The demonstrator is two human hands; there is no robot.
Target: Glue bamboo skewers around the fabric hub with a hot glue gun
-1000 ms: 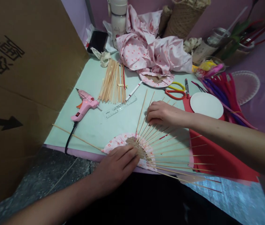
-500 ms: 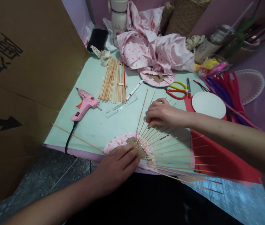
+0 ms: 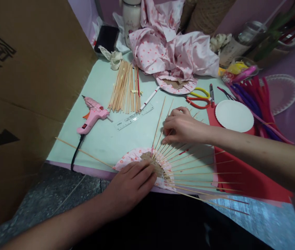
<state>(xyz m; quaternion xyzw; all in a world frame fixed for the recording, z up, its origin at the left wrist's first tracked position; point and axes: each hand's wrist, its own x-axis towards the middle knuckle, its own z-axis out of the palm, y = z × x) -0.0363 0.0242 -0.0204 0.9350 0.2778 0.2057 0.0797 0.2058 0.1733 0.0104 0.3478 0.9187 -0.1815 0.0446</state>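
At the table's front edge lies a cardboard disc covered in pink flowered cloth (image 3: 130,155), with thin wooden sticks (image 3: 201,173) fanning out from it, mostly to the right. Clear shiny glue shows where they meet the brown middle. My left hand (image 3: 134,180) rests flat on the disc, fingers stretched out and covering part of it. Over the upper sticks is my right hand (image 3: 180,125), its fingers bent and closed around a stick; the exact grip is partly hidden. One single stick (image 3: 84,152) points left from the disc, passing the glue gun's cord.
A pink glue gun (image 3: 92,114) lies at left, near a clear ruler (image 3: 134,117) and a stick bundle (image 3: 123,88). Behind are crumpled cloth (image 3: 163,52) and scissors (image 3: 198,99). Red sheets (image 3: 251,177) and a white paper plate (image 3: 234,115) lie right; a cardboard box (image 3: 32,86) stands left.
The camera view has shifted slightly. My right hand has moved only a little over the sticks; my left hand stays flat on the disc.
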